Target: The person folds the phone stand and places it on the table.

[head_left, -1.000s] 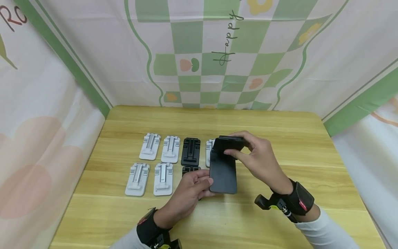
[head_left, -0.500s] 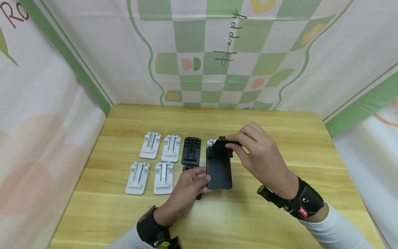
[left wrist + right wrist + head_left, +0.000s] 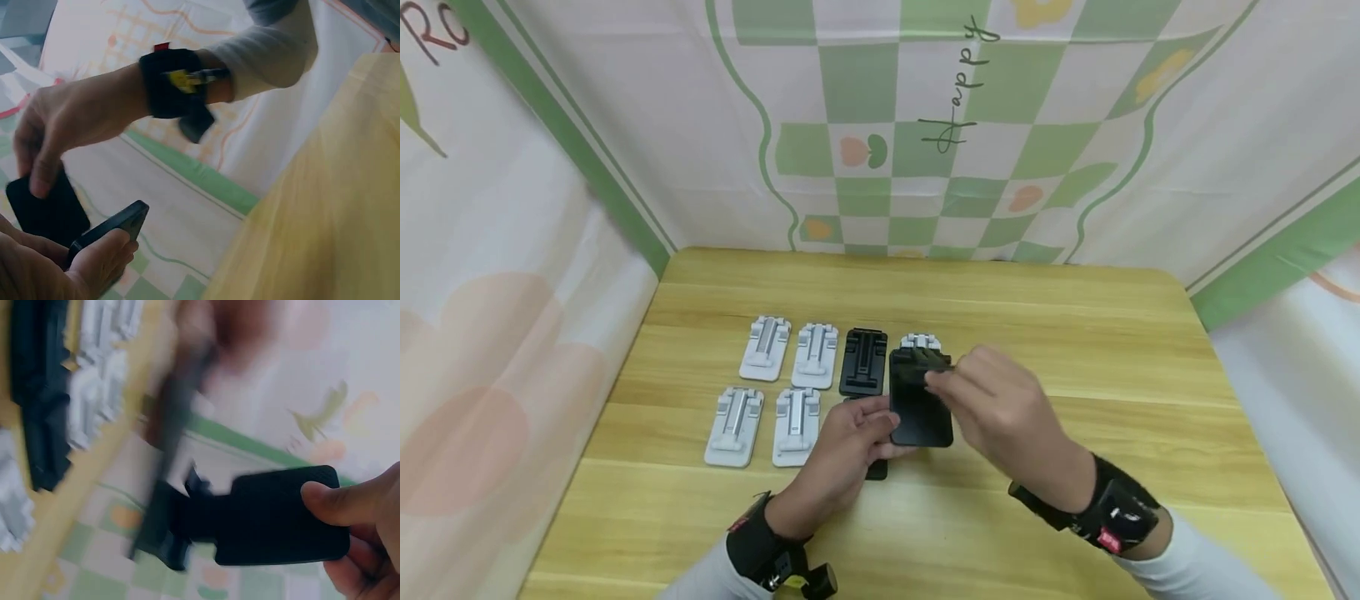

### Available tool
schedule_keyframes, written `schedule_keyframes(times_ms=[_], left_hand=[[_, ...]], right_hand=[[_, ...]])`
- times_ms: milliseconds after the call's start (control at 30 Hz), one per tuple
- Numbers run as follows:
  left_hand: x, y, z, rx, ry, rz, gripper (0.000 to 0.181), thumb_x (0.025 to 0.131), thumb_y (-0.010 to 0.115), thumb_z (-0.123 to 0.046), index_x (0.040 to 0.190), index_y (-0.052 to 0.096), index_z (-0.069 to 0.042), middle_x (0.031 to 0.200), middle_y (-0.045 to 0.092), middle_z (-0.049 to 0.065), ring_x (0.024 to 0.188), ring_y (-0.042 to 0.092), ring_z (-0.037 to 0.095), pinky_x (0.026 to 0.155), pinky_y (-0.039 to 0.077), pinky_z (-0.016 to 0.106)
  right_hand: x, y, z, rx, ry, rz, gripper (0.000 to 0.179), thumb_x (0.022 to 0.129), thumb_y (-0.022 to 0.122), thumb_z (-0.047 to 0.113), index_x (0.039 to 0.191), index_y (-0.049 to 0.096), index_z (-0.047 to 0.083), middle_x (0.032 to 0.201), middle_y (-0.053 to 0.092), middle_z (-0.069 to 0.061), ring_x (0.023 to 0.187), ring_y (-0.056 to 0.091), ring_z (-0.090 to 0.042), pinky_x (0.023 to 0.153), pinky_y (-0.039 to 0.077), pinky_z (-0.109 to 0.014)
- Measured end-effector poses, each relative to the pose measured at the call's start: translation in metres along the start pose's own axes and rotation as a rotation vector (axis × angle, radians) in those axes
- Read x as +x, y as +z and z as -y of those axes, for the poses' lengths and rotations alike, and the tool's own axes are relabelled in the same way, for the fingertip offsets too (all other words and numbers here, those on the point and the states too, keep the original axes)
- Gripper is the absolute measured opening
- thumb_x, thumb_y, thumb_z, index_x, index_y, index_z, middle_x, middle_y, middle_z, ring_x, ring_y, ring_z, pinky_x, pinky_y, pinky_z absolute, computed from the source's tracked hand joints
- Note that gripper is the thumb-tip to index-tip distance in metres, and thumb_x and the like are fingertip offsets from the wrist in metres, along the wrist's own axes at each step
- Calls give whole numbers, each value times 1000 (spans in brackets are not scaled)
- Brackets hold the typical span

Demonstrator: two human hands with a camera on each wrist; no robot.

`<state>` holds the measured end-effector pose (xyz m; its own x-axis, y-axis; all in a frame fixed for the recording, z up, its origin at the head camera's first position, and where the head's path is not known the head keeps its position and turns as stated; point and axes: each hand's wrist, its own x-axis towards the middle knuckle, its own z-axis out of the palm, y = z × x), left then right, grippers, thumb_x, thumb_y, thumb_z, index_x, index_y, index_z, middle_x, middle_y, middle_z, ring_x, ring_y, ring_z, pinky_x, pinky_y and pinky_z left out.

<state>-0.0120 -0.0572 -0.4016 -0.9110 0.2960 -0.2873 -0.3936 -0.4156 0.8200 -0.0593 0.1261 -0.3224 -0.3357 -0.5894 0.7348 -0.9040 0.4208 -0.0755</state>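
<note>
A black folding phone stand (image 3: 921,421) is held above the table in the head view. My left hand (image 3: 848,446) grips its base along the left edge, thumb on top and fingers beneath. With thumb and fingers, my right hand (image 3: 1011,421) pinches the stand's hinged upper plate (image 3: 275,519), which is swung up from the base in the right wrist view. A hinged arm joins plate and base there. In the left wrist view the plate and base stand at an angle to each other. The right fingertips hide part of the plate in the head view.
Several folded white phone stands (image 3: 733,427) lie in two rows on the wooden table (image 3: 1075,333). A black one (image 3: 863,362) lies among them, and another (image 3: 877,471) is partly hidden under my left hand. One white stand (image 3: 920,341) shows behind the held stand.
My right hand first rose a little, then came down and nearer, tilting the upper plate over the base. The held stand has shifted slightly left. My left hand keeps its grip.
</note>
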Motion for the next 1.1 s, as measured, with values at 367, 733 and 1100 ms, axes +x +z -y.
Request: schedule_keyframes(times_ms=[367, 733, 1100], left_hand=[[1, -4, -14, -20, 74, -4, 40, 100, 40, 1, 137, 37, 16, 134, 52, 30, 113, 61, 30, 92, 52, 36], [-2, -6, -15, -72, 96, 18, 39, 99, 41, 2, 136, 39, 14, 134, 53, 30, 115, 60, 32, 94, 51, 39], [-2, -5, -13, -32, 85, 62, 41, 99, 38, 3, 138, 37, 16, 134, 52, 31, 115, 60, 31, 94, 50, 39]], right_hand=[[-19, 23, 10, -28, -106, -33, 21, 94, 57, 3, 82, 74, -1, 69, 54, -1, 61, 45, -14, 50, 41, -23], [-30, 7, -14, 848, 1154, 239, 54, 97, 56, 35, 135, 41, -1, 132, 48, -14, 115, 51, -21, 103, 43, -35], [-36, 7, -27, 1351, 1388, 389, 53, 98, 55, 24, 135, 41, -11, 126, 49, -14, 110, 53, -20, 100, 44, -38]])
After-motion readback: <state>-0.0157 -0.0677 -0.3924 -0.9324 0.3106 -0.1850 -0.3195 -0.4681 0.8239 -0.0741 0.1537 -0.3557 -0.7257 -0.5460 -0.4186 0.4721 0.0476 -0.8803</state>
